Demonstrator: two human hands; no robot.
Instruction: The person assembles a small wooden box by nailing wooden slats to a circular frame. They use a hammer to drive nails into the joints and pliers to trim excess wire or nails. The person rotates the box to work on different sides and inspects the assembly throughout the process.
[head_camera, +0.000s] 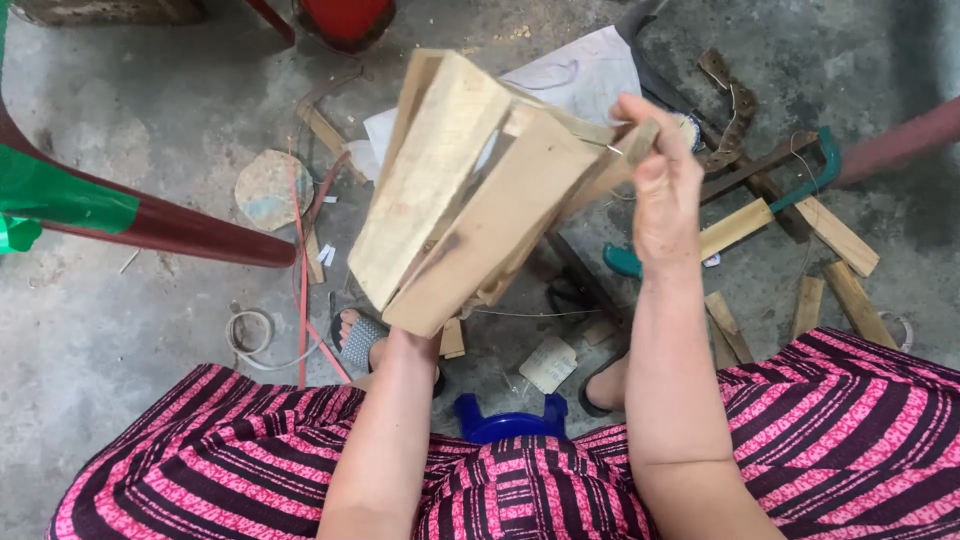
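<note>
Head view: right hand (662, 190) grips the slat frame's (470, 190) top, left hand hidden beneath it, grip unclear; it could tip and drop onto the floor (110, 330)

Seen from above: wooden crate (470, 190) of pale slats, held tilted over the lap. Right hand (660, 190) gripping its upper right corner, thumb raised. Left hand hidden beneath the crate's lower end, forearm reaching up to it. Below, pink-and-black striped clothing (800, 420), blue stool (505, 420) between the knees, sandalled foot (360, 340). Beyond, on concrete floor (120, 330), green-handled saw (790, 190) among scattered wood offcuts (835, 235).
</note>
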